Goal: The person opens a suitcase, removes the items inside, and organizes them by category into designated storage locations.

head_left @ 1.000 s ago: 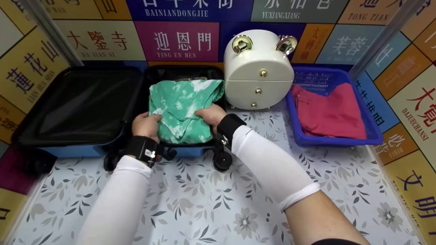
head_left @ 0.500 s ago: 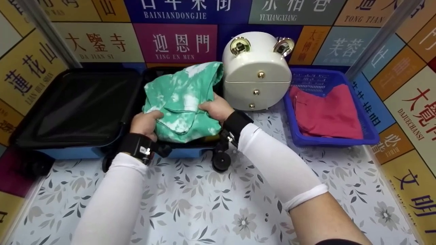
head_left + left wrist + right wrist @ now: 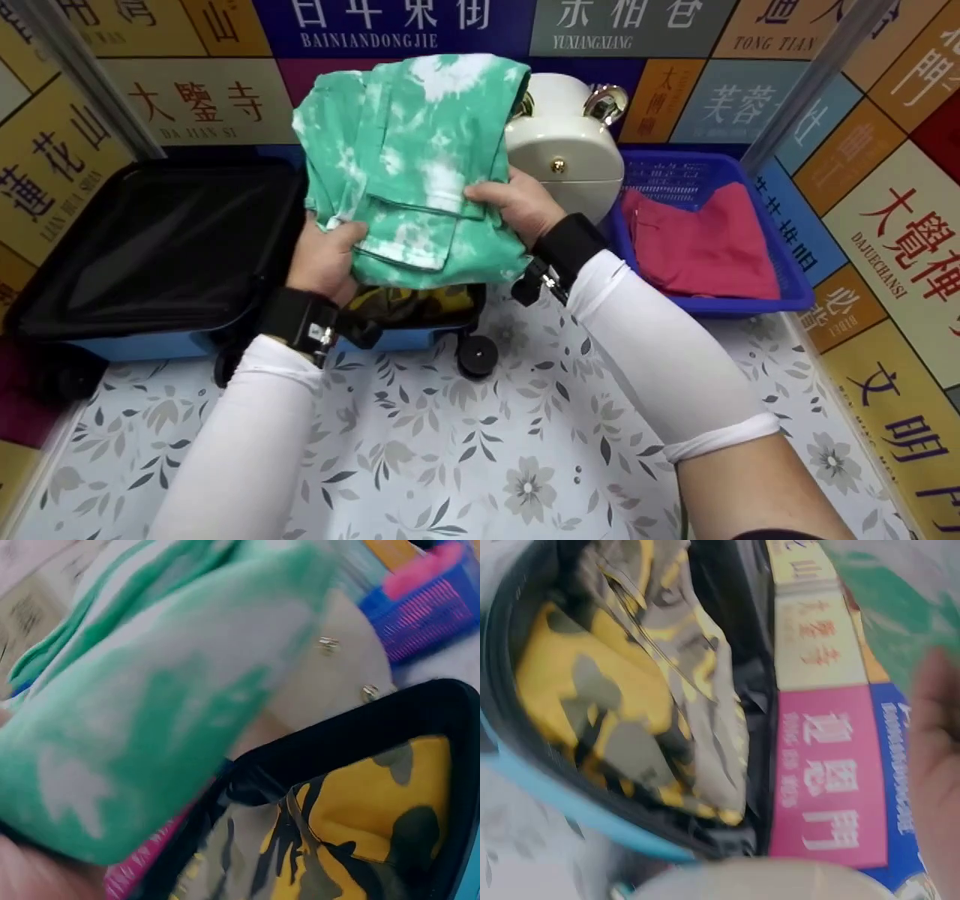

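A folded green-and-white tie-dye garment is held up above the open suitcase. My left hand grips its lower left edge, thumb on top. On the other side my right hand pinches the right edge with the thumb over the cloth. In the left wrist view the garment hangs over the suitcase rim. Inside the suitcase lies a yellow, grey and black camouflage garment, seen well from both wrists. The far part of the suitcase is hidden behind the green cloth in the head view.
The suitcase's other half, black on top, lies to the left. A white rounded drawer box with gold knobs stands behind my right hand. Right of it, a blue basket holds a folded red cloth. Printed panels wall the table.
Both hands have lifted the green tie-dye garment up and out of the suitcase, slightly to the right. The camouflage garment beneath has come into view.
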Available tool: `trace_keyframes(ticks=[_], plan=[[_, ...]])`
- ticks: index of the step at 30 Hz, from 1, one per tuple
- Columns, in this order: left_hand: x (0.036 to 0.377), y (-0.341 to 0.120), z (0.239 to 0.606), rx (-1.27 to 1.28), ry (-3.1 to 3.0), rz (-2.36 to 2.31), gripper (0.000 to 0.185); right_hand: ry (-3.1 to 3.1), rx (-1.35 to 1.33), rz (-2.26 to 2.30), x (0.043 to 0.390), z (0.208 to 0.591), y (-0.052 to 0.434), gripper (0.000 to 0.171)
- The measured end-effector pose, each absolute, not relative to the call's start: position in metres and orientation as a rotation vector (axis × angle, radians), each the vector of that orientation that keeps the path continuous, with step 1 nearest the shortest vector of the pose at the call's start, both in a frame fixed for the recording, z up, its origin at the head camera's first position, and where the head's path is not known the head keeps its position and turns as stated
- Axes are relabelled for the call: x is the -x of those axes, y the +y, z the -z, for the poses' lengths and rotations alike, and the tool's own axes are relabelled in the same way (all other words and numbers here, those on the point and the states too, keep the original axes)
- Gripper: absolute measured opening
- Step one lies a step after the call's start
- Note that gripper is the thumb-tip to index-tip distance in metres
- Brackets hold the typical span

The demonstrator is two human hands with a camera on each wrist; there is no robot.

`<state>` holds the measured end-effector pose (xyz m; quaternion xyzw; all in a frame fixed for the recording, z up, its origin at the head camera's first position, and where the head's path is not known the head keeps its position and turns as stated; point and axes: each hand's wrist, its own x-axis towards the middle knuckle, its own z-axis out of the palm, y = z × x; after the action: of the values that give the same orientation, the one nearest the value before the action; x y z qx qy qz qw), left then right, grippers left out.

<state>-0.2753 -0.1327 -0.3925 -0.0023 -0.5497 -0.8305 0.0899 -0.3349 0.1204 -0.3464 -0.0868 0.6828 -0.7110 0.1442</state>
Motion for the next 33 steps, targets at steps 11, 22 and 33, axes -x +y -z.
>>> trace_keyframes(ticks=[11,22,33], plan=[[0.269,-0.097,0.38,0.279,-1.915,2.363,0.076,2.294,0.216,2.032,0.328,0.327,0.164,0.058],[0.269,-0.145,0.394,0.208,-2.78,1.513,0.083,2.097,0.168,2.49,0.296,0.292,0.326,0.023],[0.274,-0.18,0.423,-0.095,-3.035,0.718,0.101,2.421,0.006,2.28,0.32,0.288,0.431,0.031]])
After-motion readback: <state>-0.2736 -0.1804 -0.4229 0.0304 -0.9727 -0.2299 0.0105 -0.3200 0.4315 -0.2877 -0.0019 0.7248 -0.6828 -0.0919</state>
